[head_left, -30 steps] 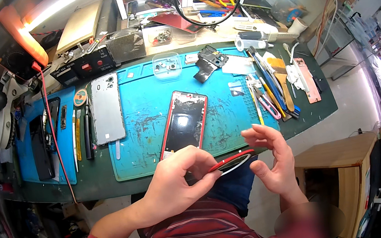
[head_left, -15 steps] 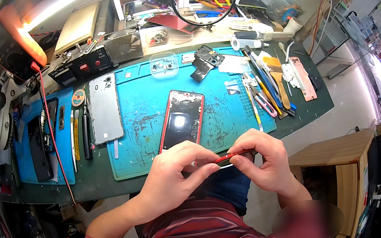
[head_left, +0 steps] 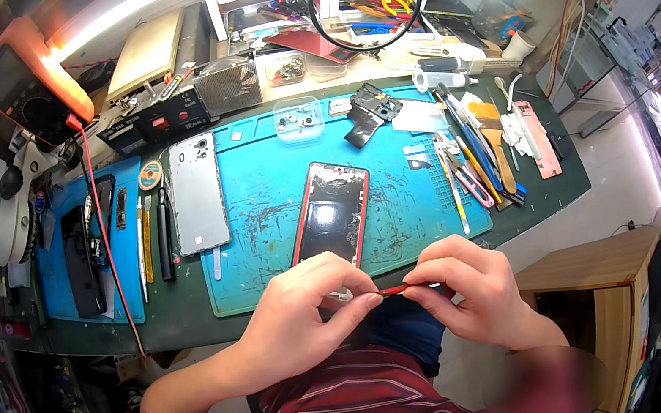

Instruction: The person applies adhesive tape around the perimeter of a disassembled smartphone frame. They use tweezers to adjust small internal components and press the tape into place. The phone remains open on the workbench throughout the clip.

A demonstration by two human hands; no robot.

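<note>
In front of me, at the bench's near edge, my left hand (head_left: 305, 313) and my right hand (head_left: 473, 292) pinch a thin red-edged part (head_left: 393, 290) between thumbs and fingers. It is seen nearly edge-on, and the fingers cover most of it, so its exact kind is unclear. Just beyond my left hand, a red-framed phone (head_left: 333, 213) with a dark, glossy face lies on the blue work mat (head_left: 254, 209). My left hand overlaps the phone's near end in the view.
A grey phone panel (head_left: 198, 192) lies left of centre. Farther back are a clear box of small parts (head_left: 299, 119) and a black phone module (head_left: 374, 110). Pliers, tweezers and a brush (head_left: 491, 140) crowd the right. An orange multimeter (head_left: 31, 89) stands far left.
The red-edged part has turned and dipped slightly, showing a thinner edge. My right hand has shifted a little right and down. The whole view has also moved slightly.
</note>
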